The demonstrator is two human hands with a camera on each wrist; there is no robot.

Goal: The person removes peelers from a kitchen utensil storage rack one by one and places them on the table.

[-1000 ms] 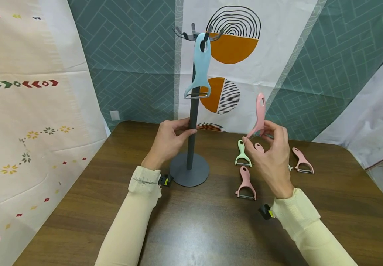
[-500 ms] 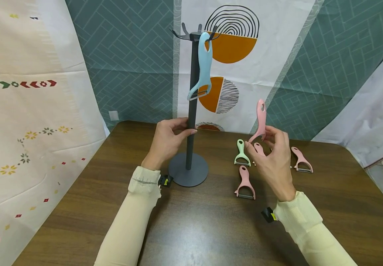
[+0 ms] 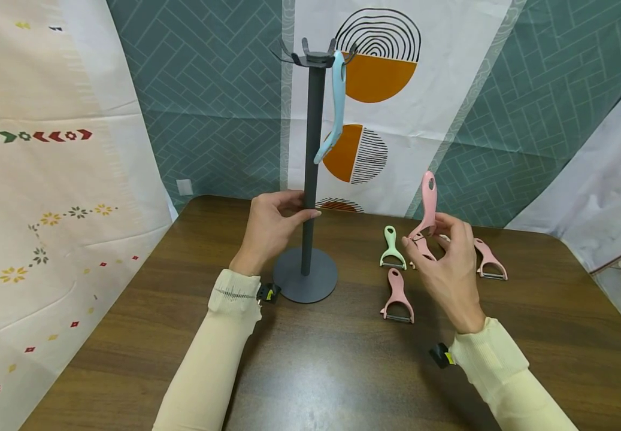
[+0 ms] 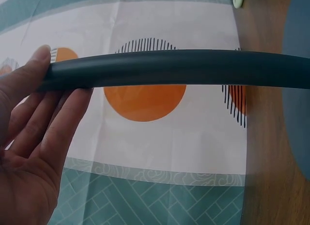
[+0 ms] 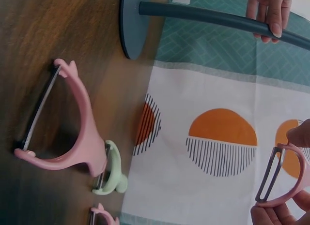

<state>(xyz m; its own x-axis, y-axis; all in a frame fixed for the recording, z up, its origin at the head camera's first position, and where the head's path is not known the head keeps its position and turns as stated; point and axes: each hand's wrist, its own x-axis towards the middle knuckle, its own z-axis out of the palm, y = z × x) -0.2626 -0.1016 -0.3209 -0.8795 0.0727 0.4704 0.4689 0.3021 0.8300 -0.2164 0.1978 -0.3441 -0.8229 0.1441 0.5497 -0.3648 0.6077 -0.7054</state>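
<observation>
My left hand pinches the dark pole of a hook stand between thumb and fingers; the left wrist view shows the pole in that grip. From one hook at the top hangs a light-blue peeler, seen almost edge-on. My right hand holds a pink peeler by its blade end, handle pointing up, above the table to the right of the stand. Its metal blade shows in the right wrist view between thumb and fingers.
On the table lie a green peeler, a pink peeler nearer me, another pink one at the right and one partly behind my right hand. A patterned cloth hangs behind the table.
The stand's hooks have turned, bringing the blue peeler from face-on to nearly edge-on and slightly right. My right hand has moved down and a little right with the pink peeler. My left hand keeps its place.
</observation>
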